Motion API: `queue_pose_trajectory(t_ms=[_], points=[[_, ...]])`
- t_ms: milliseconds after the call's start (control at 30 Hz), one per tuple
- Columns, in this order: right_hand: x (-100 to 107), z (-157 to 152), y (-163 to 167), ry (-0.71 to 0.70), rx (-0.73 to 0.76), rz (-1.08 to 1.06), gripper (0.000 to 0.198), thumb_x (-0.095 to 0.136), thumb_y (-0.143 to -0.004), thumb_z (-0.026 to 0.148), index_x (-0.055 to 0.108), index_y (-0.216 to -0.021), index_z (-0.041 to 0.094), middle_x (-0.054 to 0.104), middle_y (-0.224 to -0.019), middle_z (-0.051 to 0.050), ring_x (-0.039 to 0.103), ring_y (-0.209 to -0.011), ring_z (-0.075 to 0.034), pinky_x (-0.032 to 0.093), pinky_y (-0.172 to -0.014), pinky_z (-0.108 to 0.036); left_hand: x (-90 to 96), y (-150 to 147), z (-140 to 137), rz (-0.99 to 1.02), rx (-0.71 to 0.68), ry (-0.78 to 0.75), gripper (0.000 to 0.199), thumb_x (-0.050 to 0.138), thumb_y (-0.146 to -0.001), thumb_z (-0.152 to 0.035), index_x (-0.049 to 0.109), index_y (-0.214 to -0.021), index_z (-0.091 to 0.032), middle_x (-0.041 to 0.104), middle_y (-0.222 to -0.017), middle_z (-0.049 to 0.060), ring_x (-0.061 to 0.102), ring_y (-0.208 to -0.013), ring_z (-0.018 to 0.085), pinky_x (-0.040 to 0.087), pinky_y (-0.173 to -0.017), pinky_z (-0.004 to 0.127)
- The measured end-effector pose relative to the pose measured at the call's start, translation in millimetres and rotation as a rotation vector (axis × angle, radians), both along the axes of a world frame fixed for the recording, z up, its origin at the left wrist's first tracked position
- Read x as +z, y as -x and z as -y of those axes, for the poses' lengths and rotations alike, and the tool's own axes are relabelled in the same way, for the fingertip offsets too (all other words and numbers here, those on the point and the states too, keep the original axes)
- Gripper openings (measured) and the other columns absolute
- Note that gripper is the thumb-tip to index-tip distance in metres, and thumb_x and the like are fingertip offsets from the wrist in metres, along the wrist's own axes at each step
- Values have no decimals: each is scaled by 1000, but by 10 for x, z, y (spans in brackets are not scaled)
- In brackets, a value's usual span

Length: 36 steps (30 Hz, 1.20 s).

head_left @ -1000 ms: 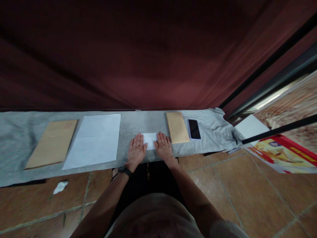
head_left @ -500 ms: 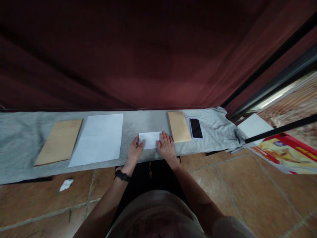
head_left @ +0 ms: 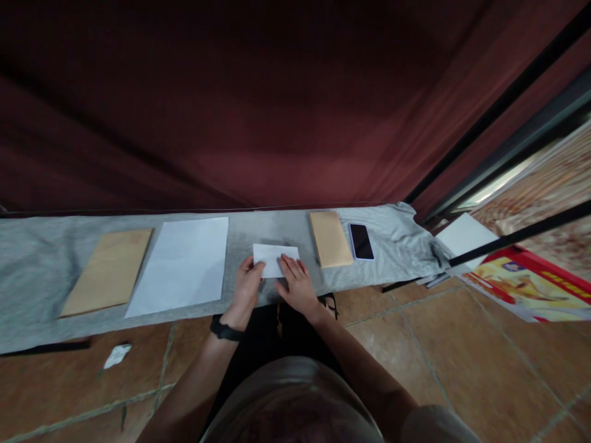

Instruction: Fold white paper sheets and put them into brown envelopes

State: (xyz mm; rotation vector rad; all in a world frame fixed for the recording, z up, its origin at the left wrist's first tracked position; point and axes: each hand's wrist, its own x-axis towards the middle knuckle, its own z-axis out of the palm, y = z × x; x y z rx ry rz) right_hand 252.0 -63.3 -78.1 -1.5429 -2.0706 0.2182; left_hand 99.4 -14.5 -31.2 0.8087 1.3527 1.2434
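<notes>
A small folded white paper [head_left: 271,255] is between my two hands at the front of the grey cloth. My left hand [head_left: 247,283] grips its left edge, thumb on top and the other fingers partly hidden beneath. The fingers of my right hand [head_left: 298,284] are stretched out and rest on the paper's right part, with the thumb apart. To the left lies a large stack of white paper [head_left: 182,264]. Close by on the right is a small pile of brown envelopes [head_left: 330,240].
A larger brown envelope [head_left: 111,267] lies at the far left of the cloth-covered bench [head_left: 37,258]. A phone [head_left: 362,241] sits right of the small envelopes. Dark red fabric [head_left: 277,123] hangs behind. A red and yellow box [head_left: 530,283] stands at the right.
My right hand has slid left from the paper's right edge onto its surface. The paper now looks slightly tilted, and my left hand still holds its left edge.
</notes>
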Motion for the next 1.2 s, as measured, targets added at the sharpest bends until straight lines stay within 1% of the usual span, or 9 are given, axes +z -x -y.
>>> queue_pose_trajectory(t_ms=[100, 200, 300, 433, 533, 667, 833, 1033, 1200], points=[[192, -94, 67, 51, -105, -294, 48, 48, -100, 23, 52, -148, 24, 56, -151, -6, 48, -142, -22, 19, -127, -48, 203, -12, -9, 113, -57, -18, 43, 76, -71, -46, 70, -103, -18, 70, -88, 3, 64, -75, 16, 48, -58, 23], [311, -224, 127, 156, -182, -871, 38, 45, -102, 39, 65, -130, 23, 70, -133, -5, 61, -125, -21, 41, -115, -40, 256, 12, -12, 236, -75, 47, 50, 66, -82, -58, 67, -116, -21, 72, -104, 7, 68, -96, 19, 56, -74, 28], [320, -273, 229, 287, -231, -1434, 47, 53, -94, 58, 69, -115, 19, 77, -110, -6, 70, -105, -23, 56, -92, -35, 143, 2, 42, 226, -62, 178, 44, 77, -77, -46, 65, -113, -22, 72, -105, 7, 69, -96, 19, 56, -74, 28], [219, -197, 341, 390, -239, -1663, 46, 65, -82, 59, 68, -103, 19, 77, -97, -6, 71, -92, -22, 57, -80, -33, -95, -58, 152, 291, -134, 261, 45, 84, -66, -23, 65, -107, -19, 73, -92, 5, 70, -79, 17, 55, -69, 28], [100, -143, 292, 449, -324, -1606, 37, 71, -74, 52, 67, -95, 21, 75, -88, -3, 70, -82, -21, 55, -72, -30, -259, -7, 148, 184, -99, 192, 58, 79, -63, -15, 63, -119, -19, 70, -81, 0, 66, -70, 15, 51, -63, 25], [-75, -177, 55, 374, -476, -1479, 33, 72, -69, 45, 66, -93, 22, 70, -78, 2, 65, -70, -16, 52, -64, -27, -448, 221, -1, -81, -154, 100, 88, 70, -66, -13, 42, -149, -18, 64, -69, -6, 58, -59, 14, 45, -57, 25], [-238, -237, -197, 343, -528, -1134, 40, 62, -77, 39, 66, -111, 19, 65, -69, 5, 61, -61, -15, 51, -60, -26, -549, 404, -188, -318, -272, 35, 86, 68, -66, -12, 47, -148, -17, 58, -63, -8, 53, -56, 15, 45, -62, 27], [-271, -126, -271, 224, -482, -309, 37, 49, -94, 25, 64, -127, 19, 75, -97, -7, 71, -89, -22, 54, -80, -32, -545, 342, -227, -541, -225, -47, 71, 68, -69, -12, 58, -139, -19, 59, -70, -5, 56, -64, 16, 49, -74, 30], [-231, -80, -248, 116, -415, 10, 37, 46, -98, 20, 65, -130, 15, 70, -118, -16, 66, -109, -27, 53, -94, -38, -565, 310, -178, -790, -231, -171, 61, 61, -78, -13, 58, -139, -19, 67, -104, 9, 66, -89, 24, 53, -90, 38]])
